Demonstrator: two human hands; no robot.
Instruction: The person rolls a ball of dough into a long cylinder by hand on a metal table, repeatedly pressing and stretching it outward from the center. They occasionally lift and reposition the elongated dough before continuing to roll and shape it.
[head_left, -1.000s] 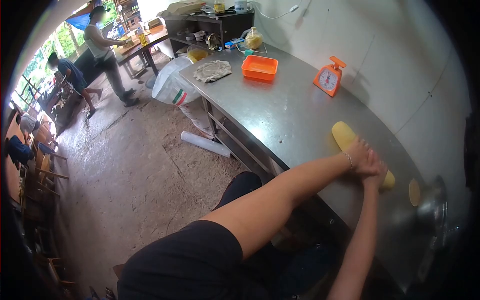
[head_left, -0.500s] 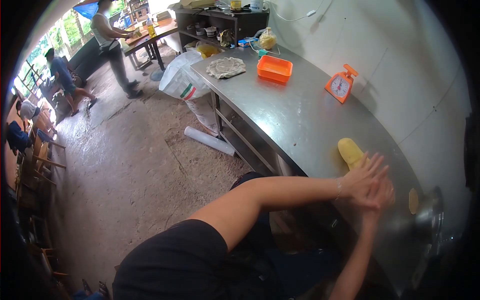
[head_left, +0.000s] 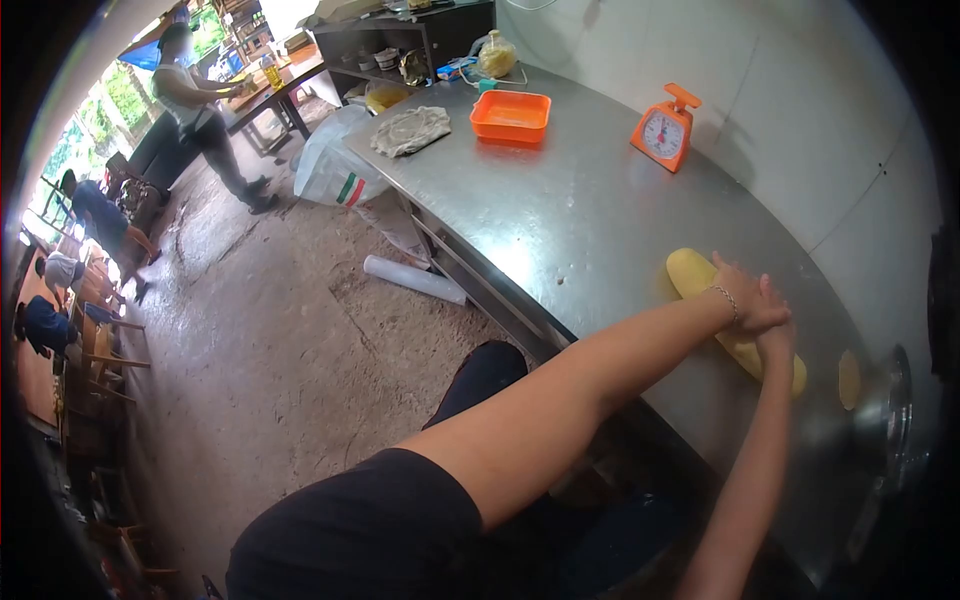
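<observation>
A long yellow roll of dough point(head_left: 688, 268) lies on the steel table point(head_left: 600, 240). Crossed over the middle of it, both my hands press down, and they cover part of the roll. My left hand point(head_left: 742, 300), with a bracelet at the wrist, overlaps my right hand point(head_left: 774, 328). Outstretched fingers show at the far side of the roll, though the overlap partly hides which hand each belongs to. Just right of the dough is a small flat yellowish round piece point(head_left: 849, 380).
A shiny metal bowl point(head_left: 898, 400) stands at the table's right end. Toward the back are an orange scale point(head_left: 662, 130), an orange tray point(head_left: 510, 118) and a crumpled cloth point(head_left: 412, 131). A white roll point(head_left: 415, 279) lies on the floor. Several people are farther off at left.
My hands have pushed down onto the dough, and its far end now shows beyond them. The camera view has shifted. A person at left has moved.
</observation>
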